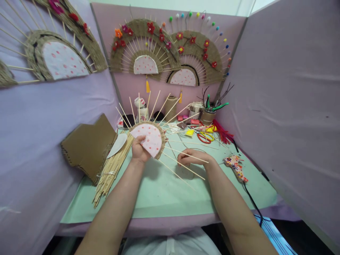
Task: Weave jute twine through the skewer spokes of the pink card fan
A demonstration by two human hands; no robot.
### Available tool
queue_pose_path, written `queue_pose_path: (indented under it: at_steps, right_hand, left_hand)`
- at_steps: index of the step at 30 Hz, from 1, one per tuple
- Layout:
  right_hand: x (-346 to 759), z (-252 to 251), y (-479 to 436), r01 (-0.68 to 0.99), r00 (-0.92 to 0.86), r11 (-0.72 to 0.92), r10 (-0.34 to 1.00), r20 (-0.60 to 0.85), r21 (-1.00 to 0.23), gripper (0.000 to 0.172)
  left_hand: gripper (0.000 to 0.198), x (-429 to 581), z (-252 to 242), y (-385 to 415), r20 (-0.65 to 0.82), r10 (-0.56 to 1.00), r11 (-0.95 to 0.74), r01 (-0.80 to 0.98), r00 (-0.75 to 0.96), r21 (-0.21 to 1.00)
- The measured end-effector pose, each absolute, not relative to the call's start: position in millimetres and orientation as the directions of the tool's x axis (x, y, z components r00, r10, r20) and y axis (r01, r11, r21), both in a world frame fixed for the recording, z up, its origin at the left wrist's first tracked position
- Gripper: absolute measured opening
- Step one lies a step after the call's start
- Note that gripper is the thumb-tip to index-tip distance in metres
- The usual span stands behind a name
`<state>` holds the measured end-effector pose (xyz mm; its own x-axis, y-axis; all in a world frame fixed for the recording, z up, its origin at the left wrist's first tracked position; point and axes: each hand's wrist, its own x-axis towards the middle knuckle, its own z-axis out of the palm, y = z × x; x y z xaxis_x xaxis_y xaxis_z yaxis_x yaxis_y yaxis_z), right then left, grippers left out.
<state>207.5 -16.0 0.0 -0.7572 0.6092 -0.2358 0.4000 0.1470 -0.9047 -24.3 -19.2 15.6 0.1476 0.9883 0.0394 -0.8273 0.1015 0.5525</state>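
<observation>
Green surface (164, 193) carries cardboard pieces (87, 148) and a skewer bundle (111, 170) at left. Half-woven fan (150, 136) is held upright above the surface, centre-left, with the left hand (139, 150) gripping its lower edge. Right hand (192, 157) rests just beside it, fingers curled, possibly pinching a spoke — can't tell

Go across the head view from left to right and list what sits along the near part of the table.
Cardboard stack → bundle of sticks → left hand, gripping the fan → right hand → glue gun.
</observation>
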Motion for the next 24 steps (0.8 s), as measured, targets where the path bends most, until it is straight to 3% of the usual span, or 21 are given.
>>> queue_pose_path:
  at_steps: [10,14,16,19,24]
  right_hand:
    - [216.1,-4.2,-10.6,0.376,-0.737,0.119,0.639,-0.219,-0.919,0.023]
    - [226.8,-7.0,-5.9,0.316,-0.678,0.105,0.721,-0.147,-0.943,0.024]
    - [231.9,-8.0,-2.4,0.226,-0.596,0.056,0.797,-0.093,-0.973,0.024]
    - [238.1,-8.1,4.0,-0.035,-0.418,-0.048,0.908,-0.029,-0.998,0.023]
    - [247.0,-2.4,9.8,-0.400,-0.268,-0.077,0.963,0.036,-0.913,0.025]
  left_hand:
    - [0.051,-29.4,8.9,-12.1,-0.048,0.998,0.056,-0.837,0.036,0.544]
    - [0.049,-30.6,11.2,-12.1,-0.054,0.999,0.027,-0.822,-0.004,0.569]
    - [0.048,-31.0,12.5,-12.5,-0.053,0.998,0.011,-0.810,-0.025,0.586]
    - [0.045,-31.7,12.7,-12.3,-0.052,0.998,0.008,-0.797,-0.029,0.604]
    - [0.036,-31.5,8.5,-10.0,-0.054,0.998,0.004,-0.783,-0.037,0.622]
